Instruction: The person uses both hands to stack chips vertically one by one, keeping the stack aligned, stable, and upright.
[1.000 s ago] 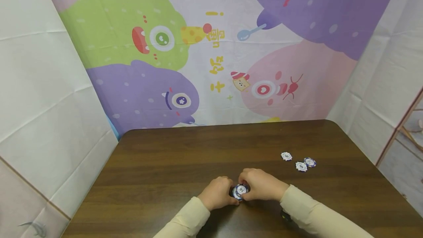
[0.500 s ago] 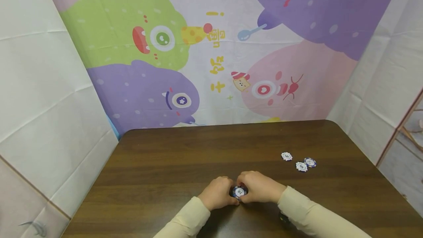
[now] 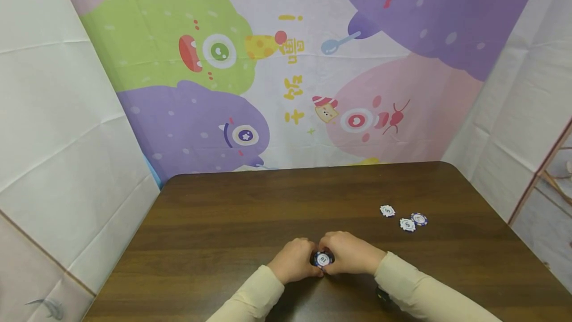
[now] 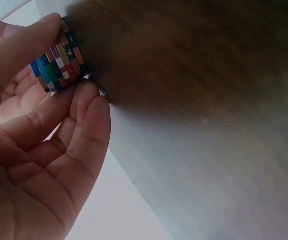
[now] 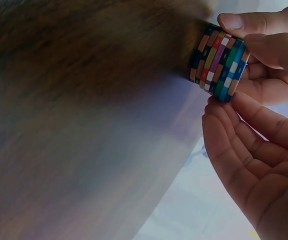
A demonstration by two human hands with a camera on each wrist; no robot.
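A short stack of poker chips [image 3: 323,260] stands on the dark wooden table between both hands, its top chip blue-edged with a white face marked 10. My left hand [image 3: 294,260] curls its thumb and fingers around the stack's left side. From the right, my right hand [image 3: 353,255] grips the same stack, thumb in front and fingers behind. Seen side-on in the right wrist view, the chips [image 5: 219,65] show blue, green, purple, red and dark edges, lying closely on one another. In the left wrist view, the left thumb partly covers the chips [image 4: 64,62].
Farther back at the right lie three loose chips: a white one [image 3: 387,211], another white one [image 3: 407,225] and a blue-edged one [image 3: 419,219] touching it. A cartoon-printed cloth [image 3: 295,63] hangs behind the table [image 3: 214,212]. A dark object [image 3: 383,294] shows under the right sleeve.
The top chips sat unevenly a second ago and now line up in one stack. My right hand has shifted slightly left, closer to my left hand. The loose chips have not moved.
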